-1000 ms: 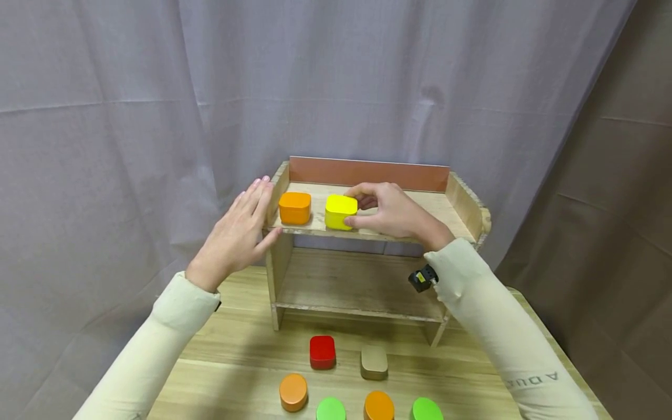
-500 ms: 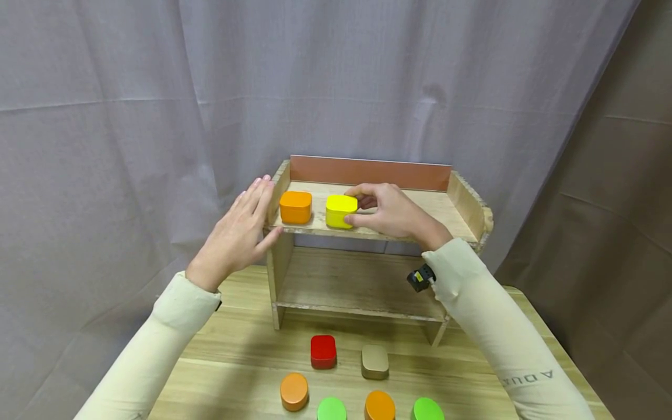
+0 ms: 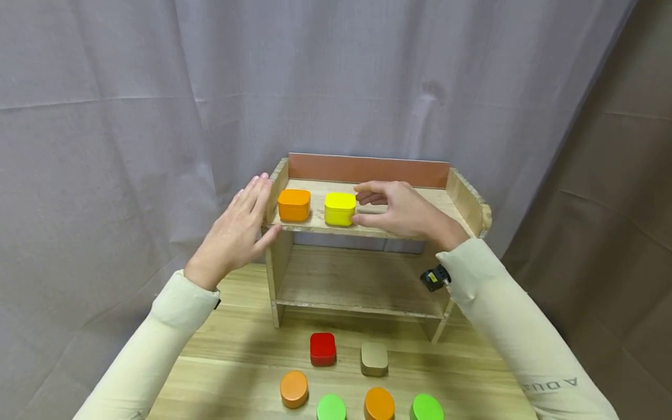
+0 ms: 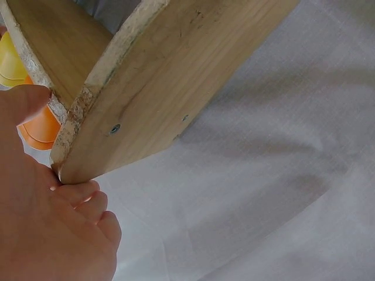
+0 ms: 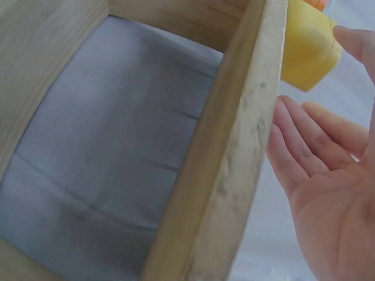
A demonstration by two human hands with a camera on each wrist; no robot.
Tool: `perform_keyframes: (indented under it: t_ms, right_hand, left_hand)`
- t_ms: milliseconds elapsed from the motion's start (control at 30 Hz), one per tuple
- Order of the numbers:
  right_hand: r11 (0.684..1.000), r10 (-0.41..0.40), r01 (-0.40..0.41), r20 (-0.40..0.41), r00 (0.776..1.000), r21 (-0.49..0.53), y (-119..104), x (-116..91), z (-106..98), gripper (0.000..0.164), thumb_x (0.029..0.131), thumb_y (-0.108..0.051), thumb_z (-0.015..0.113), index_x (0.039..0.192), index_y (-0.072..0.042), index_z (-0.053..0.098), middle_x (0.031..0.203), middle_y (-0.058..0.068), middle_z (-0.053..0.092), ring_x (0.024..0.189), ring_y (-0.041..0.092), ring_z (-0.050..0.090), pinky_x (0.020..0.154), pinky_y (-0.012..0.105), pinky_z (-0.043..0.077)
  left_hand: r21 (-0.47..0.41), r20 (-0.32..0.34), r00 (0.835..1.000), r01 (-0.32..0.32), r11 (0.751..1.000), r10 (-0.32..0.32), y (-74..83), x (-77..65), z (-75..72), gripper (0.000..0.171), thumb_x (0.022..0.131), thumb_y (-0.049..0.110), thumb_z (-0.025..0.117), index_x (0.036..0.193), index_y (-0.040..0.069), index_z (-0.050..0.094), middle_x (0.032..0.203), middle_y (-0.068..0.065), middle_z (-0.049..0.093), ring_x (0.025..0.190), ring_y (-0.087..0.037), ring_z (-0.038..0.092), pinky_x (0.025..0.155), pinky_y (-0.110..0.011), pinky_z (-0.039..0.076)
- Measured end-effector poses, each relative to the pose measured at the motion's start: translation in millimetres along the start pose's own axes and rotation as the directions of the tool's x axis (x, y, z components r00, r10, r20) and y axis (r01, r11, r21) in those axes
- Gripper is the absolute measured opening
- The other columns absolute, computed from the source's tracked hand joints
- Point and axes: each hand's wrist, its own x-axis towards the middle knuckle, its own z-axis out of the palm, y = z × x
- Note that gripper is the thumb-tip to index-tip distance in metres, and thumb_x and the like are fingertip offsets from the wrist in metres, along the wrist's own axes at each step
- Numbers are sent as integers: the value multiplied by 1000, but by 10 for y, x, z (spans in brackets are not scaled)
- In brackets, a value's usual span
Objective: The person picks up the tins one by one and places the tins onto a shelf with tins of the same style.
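Note:
A yellow rounded-square box sits on the top board of a small wooden shelf. To its left on the same board is an orange box of like shape. My right hand is just right of the yellow box, thumb and fingers spread apart. In the right wrist view the thumb tip lies right at the yellow box, the other fingers away from it. My left hand rests with extended fingers against the shelf's left side panel, its thumb at the top board's front edge.
On the wooden table before the shelf stand a red block, a beige block, an orange round block, another orange round block and two green ones. A grey curtain hangs behind.
My right hand has let go of the yellow box and drawn slightly right, its fingers spreading. The yellow box stays on the top board. My left hand keeps its place.

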Motion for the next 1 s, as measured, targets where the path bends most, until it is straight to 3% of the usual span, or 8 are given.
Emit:
perform_keyframes:
  t_ms: [300, 533, 767, 1000]
  right_hand:
    - [997, -8, 7, -5, 1000, -74, 23, -309, -201, 65, 93, -36, 82, 148, -9, 60, 138, 12, 71, 127, 28, 70, 113, 50, 54]
    - [992, -77, 75, -16, 997, -101, 31, -595, -268, 61, 91, -28, 84, 145, -10, 62, 134, 9, 74, 123, 27, 72, 110, 50, 56]
    - [979, -173, 172, -2, 985, -105, 74, -964, -149, 61, 88, -22, 88, 142, -9, 64, 131, 3, 75, 119, 22, 74, 104, 47, 59]
    - [964, -242, 242, 16, 970, -108, 248, -1199, 144, 59, 84, -21, 90, 138, -12, 67, 127, -1, 76, 114, 17, 74, 97, 43, 62]
  left_hand:
    - [-2, 1, 1000, -3, 1000, 3, -1, 4, -1, 85, 108, 39, 54, 168, -1, 10, 178, -20, 12, 165, -38, 15, 134, -58, 21]
    - [-2, 5, 1000, -2, 1000, 2, 4, 6, -12, 84, 109, 39, 53, 169, -1, 9, 178, -20, 11, 165, -38, 15, 134, -57, 20]
    - [-10, 8, 1000, -4, 1000, 4, 19, 0, -22, 84, 109, 39, 54, 169, -1, 10, 178, -20, 11, 165, -38, 15, 134, -58, 20]
    - [-16, 3, 1000, 4, 1000, -3, 2, -4, -42, 84, 108, 39, 54, 168, -1, 11, 178, -19, 11, 165, -38, 15, 134, -58, 20]
